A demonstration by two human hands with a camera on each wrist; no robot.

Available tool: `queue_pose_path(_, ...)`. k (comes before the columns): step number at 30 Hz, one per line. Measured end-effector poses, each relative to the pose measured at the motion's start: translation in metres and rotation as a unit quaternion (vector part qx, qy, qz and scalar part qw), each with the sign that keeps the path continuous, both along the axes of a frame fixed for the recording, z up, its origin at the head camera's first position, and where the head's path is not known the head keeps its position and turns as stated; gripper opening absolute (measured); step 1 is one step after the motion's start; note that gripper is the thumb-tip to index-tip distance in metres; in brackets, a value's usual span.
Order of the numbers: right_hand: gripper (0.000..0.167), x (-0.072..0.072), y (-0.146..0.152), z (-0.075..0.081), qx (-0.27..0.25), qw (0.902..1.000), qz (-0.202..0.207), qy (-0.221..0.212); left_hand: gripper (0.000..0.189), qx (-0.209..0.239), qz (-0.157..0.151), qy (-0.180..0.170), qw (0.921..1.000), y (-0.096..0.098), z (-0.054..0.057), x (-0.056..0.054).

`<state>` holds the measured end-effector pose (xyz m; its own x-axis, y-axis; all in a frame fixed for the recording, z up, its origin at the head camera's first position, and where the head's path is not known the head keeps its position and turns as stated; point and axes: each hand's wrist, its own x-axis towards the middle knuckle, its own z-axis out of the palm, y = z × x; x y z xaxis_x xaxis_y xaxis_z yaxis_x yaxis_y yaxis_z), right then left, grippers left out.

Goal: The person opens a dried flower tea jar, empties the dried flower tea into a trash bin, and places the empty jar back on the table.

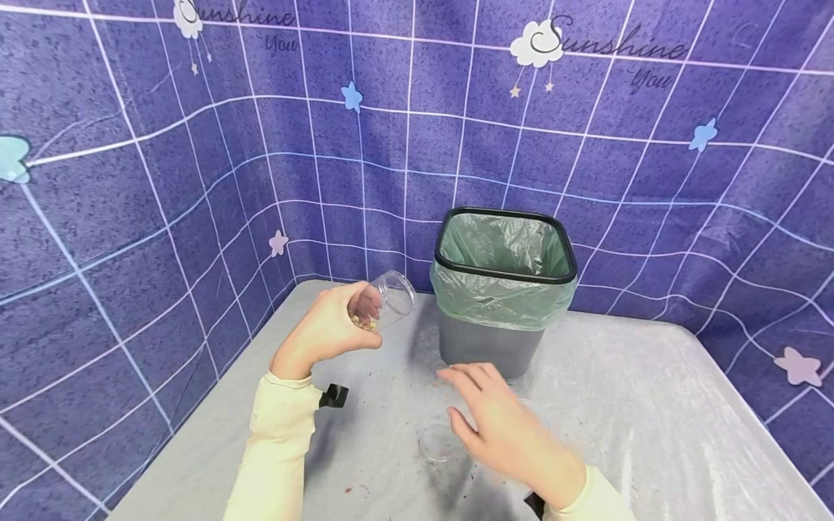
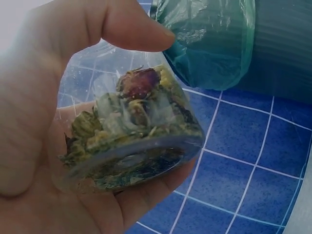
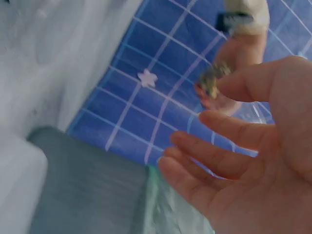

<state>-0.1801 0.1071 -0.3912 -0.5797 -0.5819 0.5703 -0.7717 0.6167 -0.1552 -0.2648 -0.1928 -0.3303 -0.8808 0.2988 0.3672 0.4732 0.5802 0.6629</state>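
Note:
My left hand (image 1: 329, 325) grips a clear jar (image 1: 396, 295) above the table, its mouth tilted up and to the right. Dried flowers and leaves (image 2: 139, 84) lie in the bottom of it, among them a dark red bud, as the left wrist view shows. With fingers spread and loosely bent, my right hand (image 1: 504, 430) hovers over the table in front of the bin and holds nothing. A clear round lid-like disc (image 1: 438, 443) lies on the table just left of that hand. Another clear rim (image 1: 529, 405) is partly hidden behind it.
A grey bin (image 1: 489, 347) with a black rim and a green liner bag (image 1: 504, 297) stands at the back of the table. Small dark crumbs dot the pale tabletop (image 1: 378, 434). A blue gridded curtain (image 1: 365, 166) hangs behind and at the sides.

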Motion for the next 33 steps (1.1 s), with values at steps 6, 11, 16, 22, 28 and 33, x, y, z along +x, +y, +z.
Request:
queue_pose_path(6,0.046,-0.005,0.022,0.025,-0.065,0.9974,0.006,0.031,0.046,0.0,0.012,0.017,0.9998,0.002,0.005,0.004)
queue_pose_path(11,0.044,-0.007,0.041,0.041,-0.109,0.9927,-0.017,0.049,0.044,-0.009,0.026,0.039,0.9989,0.005,0.008,0.006)
queue_pose_path(16,0.044,-0.013,0.06,0.052,-0.144,0.9853,-0.043,0.081,0.043,-0.008,0.036,0.055,0.9978,0.006,0.009,0.009)
queue_pose_path(22,0.044,-0.024,0.077,0.062,-0.161,0.9774,-0.062,0.123,0.042,-0.006,0.052,0.059,0.9969,0.009,0.01,0.011)
queue_pose_path(28,0.045,-0.051,0.091,0.077,-0.147,0.974,-0.07,0.158,0.041,0.007,0.077,0.064,0.995,0.01,0.013,0.012)
queue_pose_path(33,0.046,-0.073,0.105,0.084,-0.115,0.9771,-0.081,0.159,0.041,0.003,0.096,0.069,0.9931,0.014,0.014,0.011)
